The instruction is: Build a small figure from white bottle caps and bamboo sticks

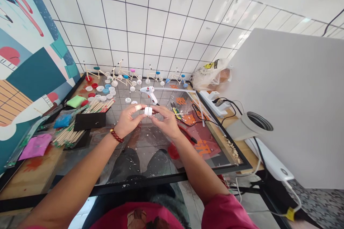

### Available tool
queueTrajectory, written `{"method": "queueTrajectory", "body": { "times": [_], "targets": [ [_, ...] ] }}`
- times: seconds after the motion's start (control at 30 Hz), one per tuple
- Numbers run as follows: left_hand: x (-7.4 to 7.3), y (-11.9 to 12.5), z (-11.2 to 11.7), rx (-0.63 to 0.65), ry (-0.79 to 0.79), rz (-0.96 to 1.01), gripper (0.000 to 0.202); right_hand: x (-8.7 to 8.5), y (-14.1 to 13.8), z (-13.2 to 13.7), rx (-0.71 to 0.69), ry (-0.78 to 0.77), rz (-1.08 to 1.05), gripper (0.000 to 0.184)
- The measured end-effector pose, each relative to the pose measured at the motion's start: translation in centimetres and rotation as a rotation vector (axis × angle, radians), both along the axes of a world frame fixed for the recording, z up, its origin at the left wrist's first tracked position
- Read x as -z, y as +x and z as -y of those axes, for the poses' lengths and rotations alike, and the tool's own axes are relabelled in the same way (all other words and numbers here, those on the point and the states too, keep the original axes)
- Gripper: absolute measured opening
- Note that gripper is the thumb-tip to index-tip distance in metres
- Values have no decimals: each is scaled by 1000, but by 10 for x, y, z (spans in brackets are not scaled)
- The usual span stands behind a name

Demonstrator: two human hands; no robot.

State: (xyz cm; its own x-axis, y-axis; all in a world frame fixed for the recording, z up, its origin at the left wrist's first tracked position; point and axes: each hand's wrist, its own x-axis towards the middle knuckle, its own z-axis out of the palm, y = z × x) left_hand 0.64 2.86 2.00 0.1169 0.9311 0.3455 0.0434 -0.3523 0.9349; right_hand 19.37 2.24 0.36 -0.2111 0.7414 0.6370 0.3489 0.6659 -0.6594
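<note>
Two white bottle caps (148,111), set face to face, are pinched between the fingertips of both hands above the glass-topped table. My left hand (128,121) grips them from the left, thumb and forefinger closed; a bandage is wrapped round one finger. From the other side, my right hand (167,122) holds the same caps with thumb and fingers. Just beyond them lies a white hot glue gun (149,93). Loose white caps (128,100) lie to its left, and yellow-and-black cutters (176,111) rest beside my right hand.
Several small stick-and-cap bicycle models (156,77) stand along the back edge. Left are coloured caps (100,88), bundled wooden sticks (70,134), a black box (90,121) and clay packets (36,146). Right are a power strip (215,103), cables and a grey cylinder (242,127).
</note>
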Motion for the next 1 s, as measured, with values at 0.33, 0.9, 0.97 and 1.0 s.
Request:
{"method": "queueTrajectory", "body": {
  "times": [0.33, 0.9, 0.97, 1.0],
  "targets": [
    [-1, 1, -1, -9, -43, 33, 29, 5, 0, -3, -13, -30, -22, 30],
    [8, -2, -3, -23, 119, -103, 23, 2, 3, -2, -56, -64, -11, 28],
    [9, -2, -4, -23, 110, -126, 24, 2, 5, -3, -50, -57, -6, 32],
    [9, -2, -4, -23, 92, -138, 26, 2, 6, -3, -42, -50, -8, 38]
  ]
}}
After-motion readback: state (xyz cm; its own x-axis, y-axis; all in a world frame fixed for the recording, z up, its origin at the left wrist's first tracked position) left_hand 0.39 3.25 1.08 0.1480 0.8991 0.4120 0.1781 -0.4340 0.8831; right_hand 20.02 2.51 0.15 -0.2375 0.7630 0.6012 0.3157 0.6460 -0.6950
